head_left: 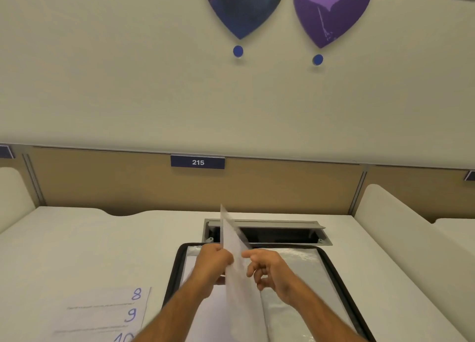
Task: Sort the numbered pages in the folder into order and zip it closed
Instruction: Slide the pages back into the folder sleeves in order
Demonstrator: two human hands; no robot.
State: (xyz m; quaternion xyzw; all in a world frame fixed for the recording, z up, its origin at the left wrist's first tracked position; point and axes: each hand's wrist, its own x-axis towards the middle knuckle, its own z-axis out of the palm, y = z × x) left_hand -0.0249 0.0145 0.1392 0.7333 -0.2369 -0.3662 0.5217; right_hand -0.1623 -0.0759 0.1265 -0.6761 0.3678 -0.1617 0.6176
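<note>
An open black zip folder (331, 269) with silvery inner lining lies on the white desk in front of me. A white page (237, 272) stands nearly on edge above the folder. My left hand (213, 267) grips its left side. My right hand (267, 269) is at its right side with fingers loosely curled; whether it touches the sheet I cannot tell. More white paper (210, 313) lies in the folder under my left forearm. To the left on the desk, pages marked 8 (136, 294), 9 (131, 314) and 10 (123, 338) lie overlapped.
A grey cable hatch (277, 235) with an open lid is set in the desk just behind the folder. A tan partition with a "215" sign (198, 162) backs the desk. White side dividers (401, 228) stand at right and left.
</note>
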